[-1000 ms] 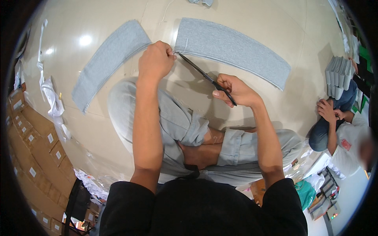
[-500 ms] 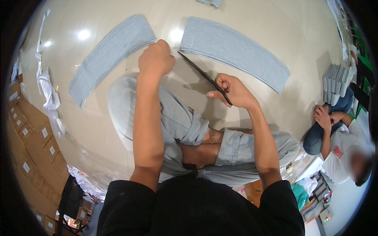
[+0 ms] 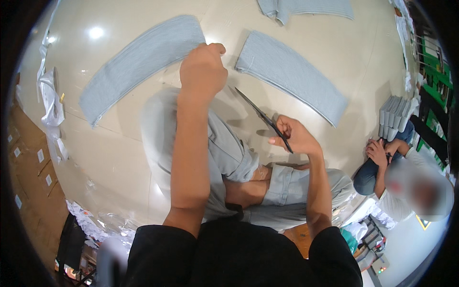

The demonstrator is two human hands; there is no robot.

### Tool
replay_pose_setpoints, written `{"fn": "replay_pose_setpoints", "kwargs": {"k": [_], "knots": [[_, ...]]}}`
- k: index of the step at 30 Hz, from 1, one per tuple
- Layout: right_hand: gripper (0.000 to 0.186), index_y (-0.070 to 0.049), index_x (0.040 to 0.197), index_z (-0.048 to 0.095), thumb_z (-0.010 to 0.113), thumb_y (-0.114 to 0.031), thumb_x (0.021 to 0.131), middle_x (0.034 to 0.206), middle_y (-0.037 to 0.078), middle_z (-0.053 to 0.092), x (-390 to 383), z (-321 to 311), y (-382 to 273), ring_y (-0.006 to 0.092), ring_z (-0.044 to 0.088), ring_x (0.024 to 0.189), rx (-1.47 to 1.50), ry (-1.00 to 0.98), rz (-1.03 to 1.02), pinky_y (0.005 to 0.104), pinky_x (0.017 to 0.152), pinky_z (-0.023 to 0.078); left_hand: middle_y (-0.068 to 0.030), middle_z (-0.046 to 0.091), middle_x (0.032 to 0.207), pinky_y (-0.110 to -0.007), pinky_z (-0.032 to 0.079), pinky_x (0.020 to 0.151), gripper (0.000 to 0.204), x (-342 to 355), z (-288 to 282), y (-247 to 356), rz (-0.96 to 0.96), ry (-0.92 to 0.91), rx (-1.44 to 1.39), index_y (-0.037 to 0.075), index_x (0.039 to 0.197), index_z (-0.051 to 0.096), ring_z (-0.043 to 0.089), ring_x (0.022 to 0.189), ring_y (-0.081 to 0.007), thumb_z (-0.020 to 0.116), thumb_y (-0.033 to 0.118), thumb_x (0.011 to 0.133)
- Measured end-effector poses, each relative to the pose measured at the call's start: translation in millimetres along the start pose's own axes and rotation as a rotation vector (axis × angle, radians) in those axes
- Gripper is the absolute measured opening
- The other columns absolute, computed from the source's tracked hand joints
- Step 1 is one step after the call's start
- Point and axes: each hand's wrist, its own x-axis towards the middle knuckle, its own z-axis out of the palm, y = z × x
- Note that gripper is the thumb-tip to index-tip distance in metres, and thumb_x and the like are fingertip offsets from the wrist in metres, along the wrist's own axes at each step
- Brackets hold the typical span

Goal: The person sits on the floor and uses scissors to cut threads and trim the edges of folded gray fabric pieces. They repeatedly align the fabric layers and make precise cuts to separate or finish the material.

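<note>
Two long pale grey fabric bands lie on the glossy floor, one at left (image 3: 134, 64) and one at right (image 3: 291, 79). My left hand (image 3: 203, 71) is at the inner end of the left band, fingers curled; whatever is between them is hidden. Below the right band, my right hand (image 3: 296, 136) holds black scissors (image 3: 256, 106), their blades pointing up-left toward the gap between the bands.
More grey fabric (image 3: 306, 10) lies at the top. At right a co-worker in a white shirt (image 3: 406, 162) sits beside stacked grey folded fabric (image 3: 393, 112). Cardboard boxes (image 3: 28, 177) line the left; white scraps (image 3: 50, 105) lie near them. My crossed legs (image 3: 301, 186) are below.
My left hand has shifted right. My right hand and the scissors have moved lower, their tips now farther from my left hand. More fabric shows at the top as the view has shifted.
</note>
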Motion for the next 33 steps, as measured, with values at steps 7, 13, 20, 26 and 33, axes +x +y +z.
{"fn": "replay_pose_setpoints", "kwargs": {"k": [7, 13, 20, 26, 33], "knots": [[0.042, -0.007, 0.091, 0.048, 0.079, -0.035, 0.095, 0.069, 0.001, 0.055, -26, 37, -26, 0.0079, 0.054, 0.051, 0.598, 0.110, 0.093, 0.0247, 0.046, 0.042, -0.0171, 0.075, 0.112, -0.043, 0.056, 0.091, 0.024, 4, -19, 3, -0.109, -0.203, -0.069, 0.005, 0.113, 0.075, 0.071, 0.106, -0.0347, 0.070, 0.011, 0.091], [0.049, -0.009, 0.098, 0.043, 0.068, -0.051, 0.099, 0.069, 0.007, 0.055, -33, 55, -31, 0.0149, 0.054, 0.049, 0.784, 0.217, 0.020, 0.0286, 0.045, 0.048, -0.0162, 0.074, 0.108, -0.046, 0.057, 0.087, 0.028, 8, 11, 32, 0.016, -0.258, -0.147, 0.004, 0.102, 0.072, 0.072, 0.104, -0.0370, 0.084, 0.023, 0.084], [0.044, -0.009, 0.098, 0.043, 0.063, -0.047, 0.103, 0.069, 0.007, 0.053, -41, 51, -38, 0.0153, 0.054, 0.049, 0.764, 0.266, -0.023, 0.0286, 0.044, 0.048, -0.0196, 0.075, 0.108, -0.048, 0.058, 0.087, 0.028, 27, 32, 33, -0.091, -0.360, -0.044, 0.004, 0.105, 0.072, 0.072, 0.105, -0.0394, 0.079, 0.026, 0.088], [0.041, -0.008, 0.095, 0.044, 0.065, -0.042, 0.104, 0.070, 0.007, 0.056, -43, 42, -28, 0.0143, 0.055, 0.050, 0.717, 0.270, -0.034, 0.0283, 0.045, 0.048, -0.0193, 0.076, 0.110, -0.047, 0.059, 0.088, 0.024, 21, 1, 19, -0.178, -0.265, 0.077, 0.005, 0.111, 0.072, 0.073, 0.106, -0.0368, 0.068, 0.014, 0.089], [0.037, -0.009, 0.094, 0.046, 0.071, -0.034, 0.102, 0.071, 0.002, 0.055, -32, 39, -23, 0.0098, 0.054, 0.053, 0.562, 0.137, 0.103, 0.0262, 0.049, 0.045, -0.0164, 0.075, 0.112, -0.048, 0.055, 0.095, 0.024, 12, -44, 7, -0.382, -0.289, 0.103, 0.009, 0.114, 0.071, 0.070, 0.110, -0.0359, 0.069, 0.021, 0.094]]}}
